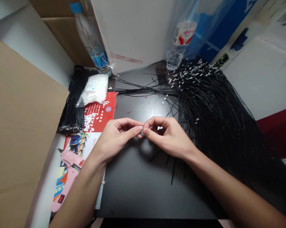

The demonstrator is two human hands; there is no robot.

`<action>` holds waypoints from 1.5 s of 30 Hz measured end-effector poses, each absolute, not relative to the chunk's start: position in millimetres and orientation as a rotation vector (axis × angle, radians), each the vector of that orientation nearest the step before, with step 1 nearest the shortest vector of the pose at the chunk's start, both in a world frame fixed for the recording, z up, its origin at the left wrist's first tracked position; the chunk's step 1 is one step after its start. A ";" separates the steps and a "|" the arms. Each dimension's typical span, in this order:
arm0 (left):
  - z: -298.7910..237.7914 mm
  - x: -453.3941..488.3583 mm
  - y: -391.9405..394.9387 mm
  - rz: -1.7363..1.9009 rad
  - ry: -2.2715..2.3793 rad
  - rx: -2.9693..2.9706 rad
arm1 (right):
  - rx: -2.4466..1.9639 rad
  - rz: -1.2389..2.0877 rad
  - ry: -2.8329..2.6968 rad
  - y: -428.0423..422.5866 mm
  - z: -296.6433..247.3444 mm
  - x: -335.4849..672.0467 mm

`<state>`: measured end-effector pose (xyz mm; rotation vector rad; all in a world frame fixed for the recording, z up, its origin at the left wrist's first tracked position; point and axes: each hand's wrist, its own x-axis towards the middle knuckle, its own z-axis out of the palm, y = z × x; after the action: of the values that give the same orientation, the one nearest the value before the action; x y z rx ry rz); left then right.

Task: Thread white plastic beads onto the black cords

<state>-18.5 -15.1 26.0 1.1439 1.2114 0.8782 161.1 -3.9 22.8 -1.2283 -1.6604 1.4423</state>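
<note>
My left hand (120,134) and my right hand (166,134) meet over the middle of the dark table (138,186), both closed in a pinch. Between the fingertips shows a tiny pale piece (142,128), like a small white connector; the left thumb and forefinger hold it. What the right fingertips grip is hidden. Beneath the right hand, a few black wire ends stick out over the tabletop. Right of that hand spreads a big heap of thin black wires (219,126), many tipped with white connectors (195,74).
A bag of white connectors (95,88) and loose connectors (89,122) lie on a red printed sheet (111,107). Left are a black wire bundle (74,107), a pink glue gun (70,177) and a cardboard flap (21,133). Two bottles (89,38) (181,44) stand behind.
</note>
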 end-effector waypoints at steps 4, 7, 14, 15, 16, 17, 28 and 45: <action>23.3 -19.2 -14.4 0.882 1.166 1.114 | -1.242 1.387 -1.717 -2.6 20.8 163.7; 23.2 -18.5 -14.7 0.881 1.156 1.113 | -1.239 1.390 -1.714 -2.7 19.6 164.9; 25.1 -17.6 -15.4 0.861 1.187 1.133 | -1.221 1.357 -1.693 -3.6 18.2 163.8; 25.3 -17.4 -15.3 0.855 1.196 1.139 | -1.217 1.342 -1.696 -3.7 18.3 163.7; 25.5 -17.1 -15.3 0.851 1.206 1.146 | -1.215 1.328 -1.699 -3.9 18.5 163.6; 25.6 -16.8 -15.3 0.849 1.216 1.152 | -1.217 1.317 -1.701 -4.2 18.9 163.6; 24.6 -9.7 -16.1 0.909 1.267 1.155 | -1.278 1.195 -1.659 -11.1 16.4 156.9; 14.2 -17.0 -14.5 0.917 1.114 0.964 | -1.194 1.254 -1.724 -5.3 13.0 160.7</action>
<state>-17.0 -14.5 14.2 0.9635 1.1141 0.9166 160.7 -5.3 13.0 -1.1940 -1.7240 1.2538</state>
